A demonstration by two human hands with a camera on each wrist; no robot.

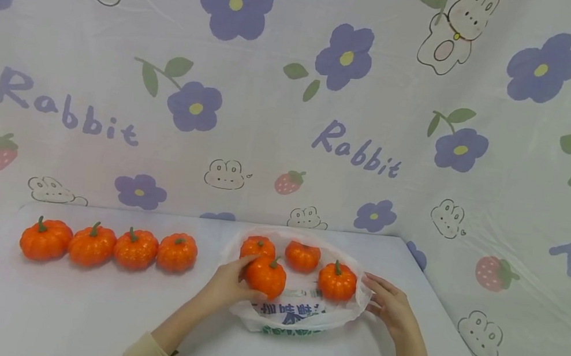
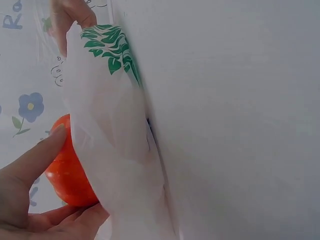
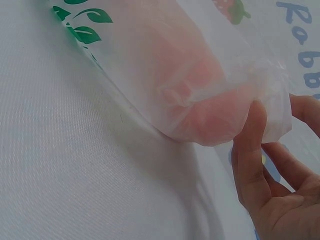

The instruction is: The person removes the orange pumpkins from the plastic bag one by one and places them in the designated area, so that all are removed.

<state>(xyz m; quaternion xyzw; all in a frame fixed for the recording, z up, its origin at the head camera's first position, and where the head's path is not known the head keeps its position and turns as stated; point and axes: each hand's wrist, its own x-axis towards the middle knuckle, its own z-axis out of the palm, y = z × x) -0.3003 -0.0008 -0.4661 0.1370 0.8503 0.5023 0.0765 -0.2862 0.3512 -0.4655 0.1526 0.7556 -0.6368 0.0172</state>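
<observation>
My left hand (image 1: 226, 283) grips a small orange pumpkin (image 1: 265, 279) with a green stem, over the left side of an opened white plastic bag (image 1: 340, 322). In the left wrist view, the thumb and fingers (image 2: 42, 152) lie on opposite sides of this pumpkin, partly behind the bag's wall. Three more pumpkins sit inside the bag: one at back left (image 1: 257, 246), one at back centre (image 1: 303, 257) and one at right (image 1: 337, 282). My right hand (image 1: 393, 306) pinches the bag's right rim, thumb and fingers on either side of the thin plastic.
Several more orange pumpkins (image 1: 136, 249) stand in a row on the white table (image 1: 67, 312), left of the bag. A printed cloth (image 1: 268, 141) with rabbits and flowers hangs behind the table. The table's right edge slants beyond my right hand.
</observation>
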